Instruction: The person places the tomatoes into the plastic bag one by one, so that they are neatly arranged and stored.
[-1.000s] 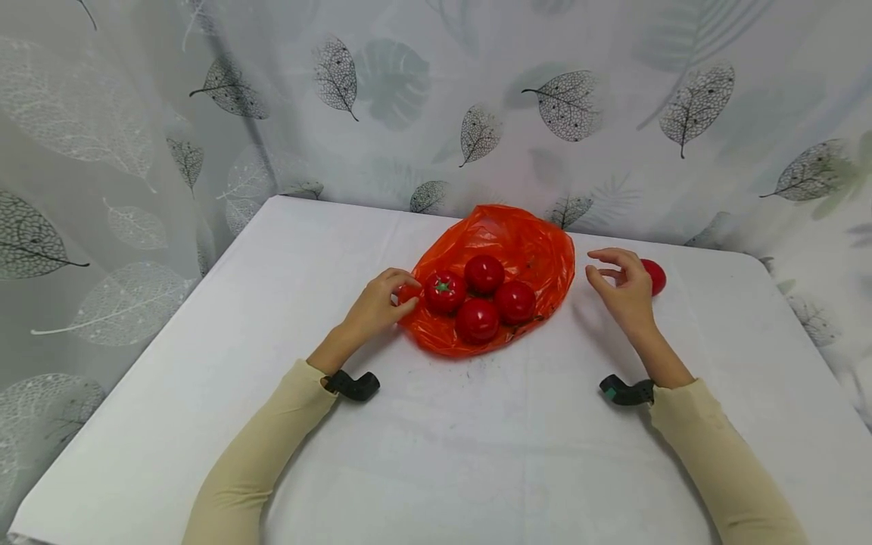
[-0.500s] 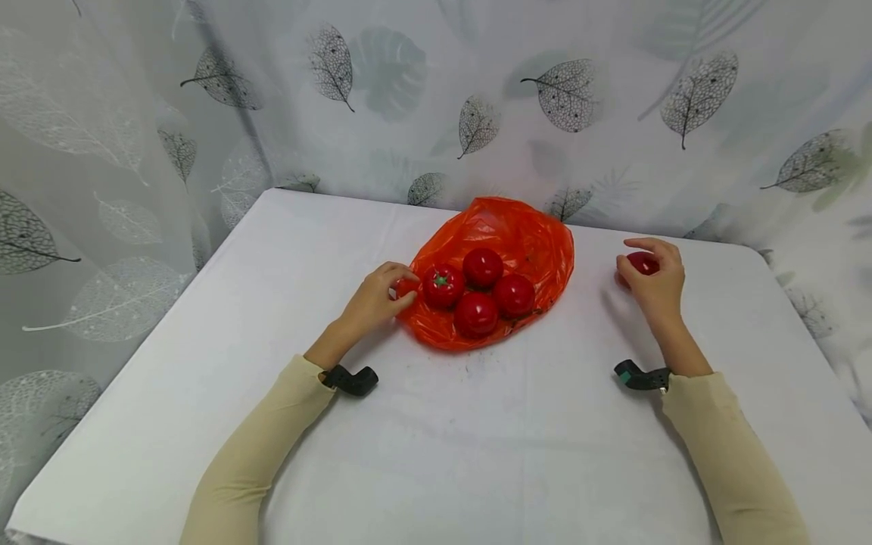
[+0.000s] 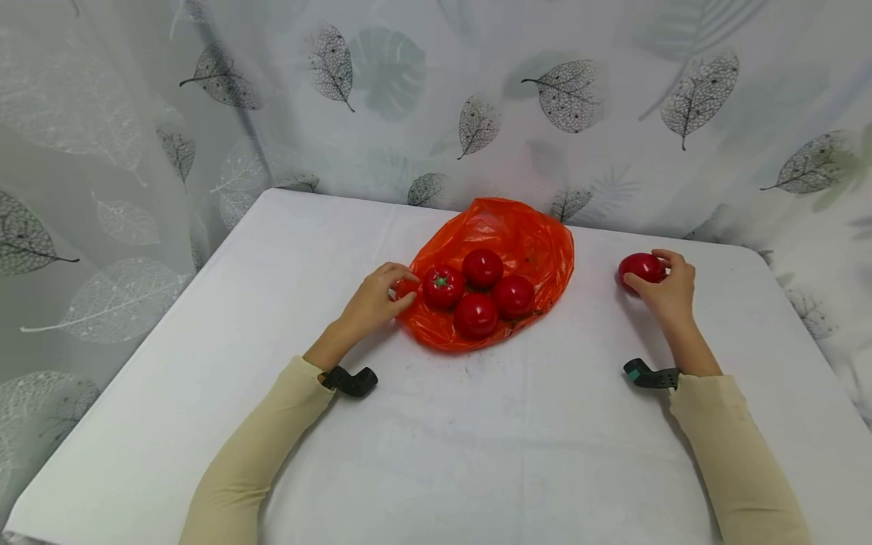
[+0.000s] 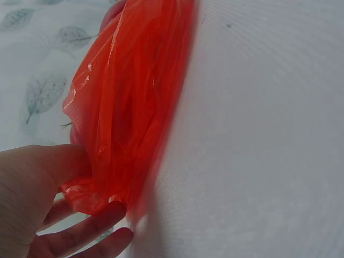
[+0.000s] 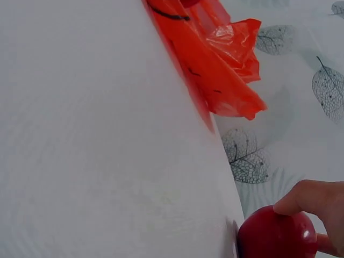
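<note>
On the white table, an open red plastic bag [image 3: 507, 219] lies spread out with several glossy red tomatoes [image 3: 476, 315] on it; one of them shows a green star-shaped stem top. My left hand [image 3: 373, 301] pinches the bag's left edge between thumb and fingers, and the left wrist view shows the crinkled film [image 4: 129, 107] between them. Over to the right, a single smooth red tomato [image 3: 642, 267] sits on the table apart from the bag. My right hand [image 3: 673, 289] holds it from its right side, thumb at the front and fingers behind.
A pale curtain [image 3: 409, 98] printed with leaves hangs right behind the table's back edge. Each wrist carries a small black camera mount, one by the left sleeve [image 3: 351, 381] and one by the right [image 3: 650, 374]. White cloth [image 3: 443, 454] covers the table.
My right hand has moved right from beside the bag, past the front of the lone tomato, and now holds it from its right side. The left hand stays at the bag's edge.
</note>
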`<state>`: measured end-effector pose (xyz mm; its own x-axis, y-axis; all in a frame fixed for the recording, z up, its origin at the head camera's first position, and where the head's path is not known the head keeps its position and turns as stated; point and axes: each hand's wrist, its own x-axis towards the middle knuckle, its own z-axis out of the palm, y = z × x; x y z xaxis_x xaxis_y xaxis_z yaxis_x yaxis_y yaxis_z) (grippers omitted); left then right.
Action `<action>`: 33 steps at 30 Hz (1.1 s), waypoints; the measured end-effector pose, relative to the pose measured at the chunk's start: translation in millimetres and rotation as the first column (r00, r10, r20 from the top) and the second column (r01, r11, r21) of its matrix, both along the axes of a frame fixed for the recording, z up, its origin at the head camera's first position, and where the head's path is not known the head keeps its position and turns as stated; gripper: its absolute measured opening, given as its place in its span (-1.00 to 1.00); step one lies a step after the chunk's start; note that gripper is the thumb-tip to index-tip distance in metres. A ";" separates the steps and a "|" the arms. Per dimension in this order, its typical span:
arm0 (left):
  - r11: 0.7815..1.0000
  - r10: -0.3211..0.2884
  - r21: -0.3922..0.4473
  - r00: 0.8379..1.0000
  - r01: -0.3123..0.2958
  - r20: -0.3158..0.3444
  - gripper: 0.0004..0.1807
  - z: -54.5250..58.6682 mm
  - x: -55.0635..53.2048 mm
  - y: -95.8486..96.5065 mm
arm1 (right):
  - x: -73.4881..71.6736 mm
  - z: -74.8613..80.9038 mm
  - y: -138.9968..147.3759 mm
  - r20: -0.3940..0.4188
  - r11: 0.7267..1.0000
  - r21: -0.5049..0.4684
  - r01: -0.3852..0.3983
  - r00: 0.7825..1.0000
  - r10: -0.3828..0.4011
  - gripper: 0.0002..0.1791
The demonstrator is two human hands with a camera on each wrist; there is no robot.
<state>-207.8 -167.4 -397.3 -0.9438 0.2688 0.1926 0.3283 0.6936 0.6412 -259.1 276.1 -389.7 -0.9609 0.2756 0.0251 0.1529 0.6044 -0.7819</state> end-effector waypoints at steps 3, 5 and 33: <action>1.000 -0.001 0.000 1.000 0.001 -0.002 -0.70 0.9 -0.3 0.0 | -0.5 -2.3 2.7 -0.002 1.000 0.020 -0.002 1.000 0.002 -0.25; 1.000 -0.001 -0.003 1.000 0.001 -0.003 -0.71 1.3 -0.4 0.0 | -0.3 -4.2 4.0 0.000 1.000 0.020 0.007 1.000 -0.007 -0.25; 1.000 -0.014 0.015 1.000 0.014 0.002 -0.72 -0.3 -0.4 -0.9 | -49.8 -51.9 10.3 -0.201 0.999 -0.037 0.030 0.979 -0.037 -0.27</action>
